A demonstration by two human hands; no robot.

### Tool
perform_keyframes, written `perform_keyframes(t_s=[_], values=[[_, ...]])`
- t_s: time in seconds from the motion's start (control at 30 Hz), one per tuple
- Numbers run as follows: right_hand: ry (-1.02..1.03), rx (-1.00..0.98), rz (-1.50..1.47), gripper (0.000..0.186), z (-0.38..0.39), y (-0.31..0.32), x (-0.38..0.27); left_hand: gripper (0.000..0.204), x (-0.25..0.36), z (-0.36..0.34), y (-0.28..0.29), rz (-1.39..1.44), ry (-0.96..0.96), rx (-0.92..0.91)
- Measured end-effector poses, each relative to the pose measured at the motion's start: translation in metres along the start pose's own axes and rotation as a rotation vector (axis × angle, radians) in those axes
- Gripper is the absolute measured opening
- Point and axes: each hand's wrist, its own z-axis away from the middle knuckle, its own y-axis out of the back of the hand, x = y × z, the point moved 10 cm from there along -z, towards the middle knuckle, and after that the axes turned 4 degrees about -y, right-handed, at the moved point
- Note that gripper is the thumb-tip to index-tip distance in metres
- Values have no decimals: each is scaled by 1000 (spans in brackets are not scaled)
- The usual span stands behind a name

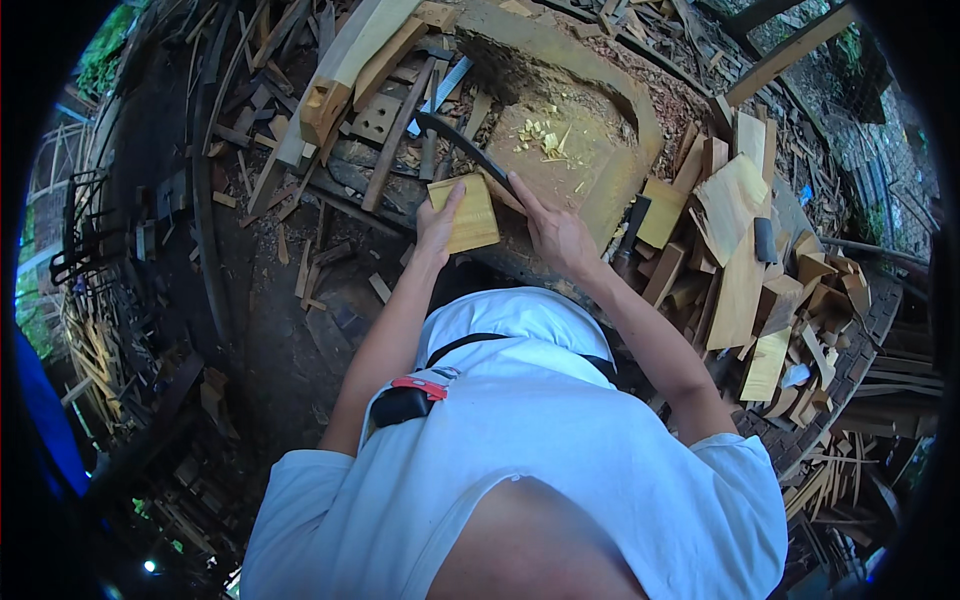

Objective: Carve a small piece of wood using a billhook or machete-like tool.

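My left hand (441, 215) holds a square yellow wooden block (467, 225) by its side, thumb on its upper face. To the right of it, my right hand (556, 236) grips a long, dark, curved blade (454, 134), index finger stretched along it; its handle is hidden in the hand. The blade points up and leftward, just above and beside the block. Beyond them lies a worn, hollowed wooden work block (632, 92) with pale yellow shavings (551, 136) in it.
Wood beams (352, 47), long-handled tools (398, 135) and a board with holes (378, 124) lie at the upper left. Offcuts (731, 288) are piled on the right, near a dark cylindrical object (767, 240). Scrap wood litters the dark ground (325, 335) at left.
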Motion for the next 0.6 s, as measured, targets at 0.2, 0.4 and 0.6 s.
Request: perform_keyframes(t_s=[0.2,0.4,0.6], values=[[38,31,-13,69,-4,18,-22,46,8,3,-2,11,-7,1],[24,4,87,71,-2,0,-4,41,6,5,-6,9,8,14],[71,65,-59,69,-6,23,-21,43,4,4,-1,43,37,31]])
